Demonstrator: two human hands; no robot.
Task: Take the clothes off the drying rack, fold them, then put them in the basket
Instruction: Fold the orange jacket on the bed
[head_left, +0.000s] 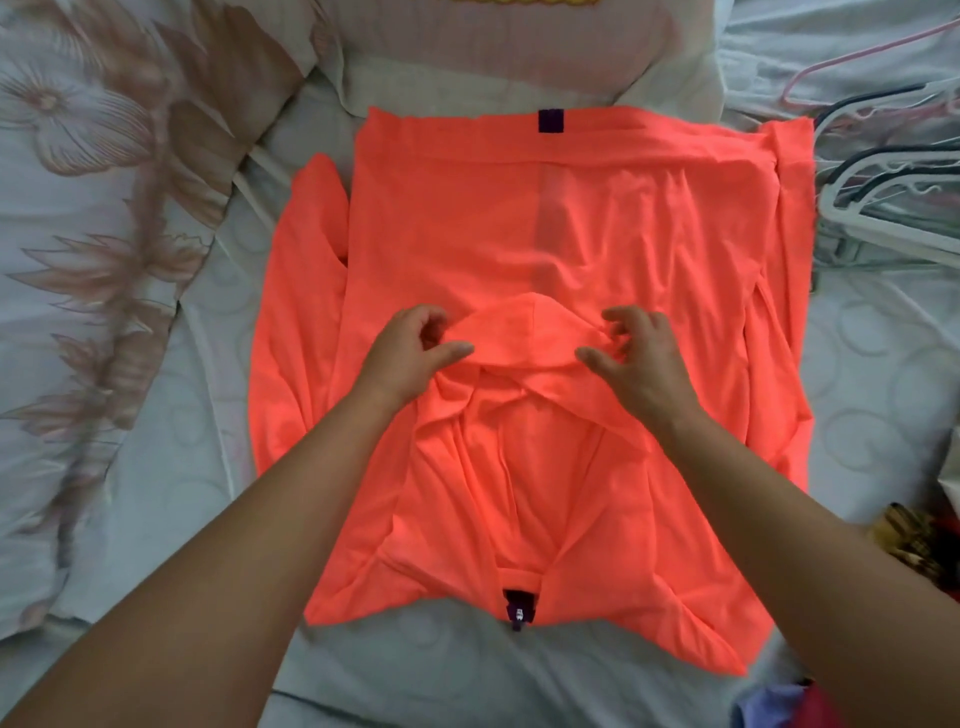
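This is looking like a home bedroom: a floral duvet (93, 208) and pillow (519, 57) are lying on a swirl-patterned bedsheet (857, 374), with clothes hangers (883, 171) sitting alongside.

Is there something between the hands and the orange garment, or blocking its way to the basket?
Nothing visible: the left hand and right hand grip the orange garment directly. No basket is in view, so that path cannot be judged.

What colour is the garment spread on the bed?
Bright coral orange garment; head view shows it best.

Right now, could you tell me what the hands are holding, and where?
The orange garment: the left hand and right hand pinch the two ends of its raised middle fold.
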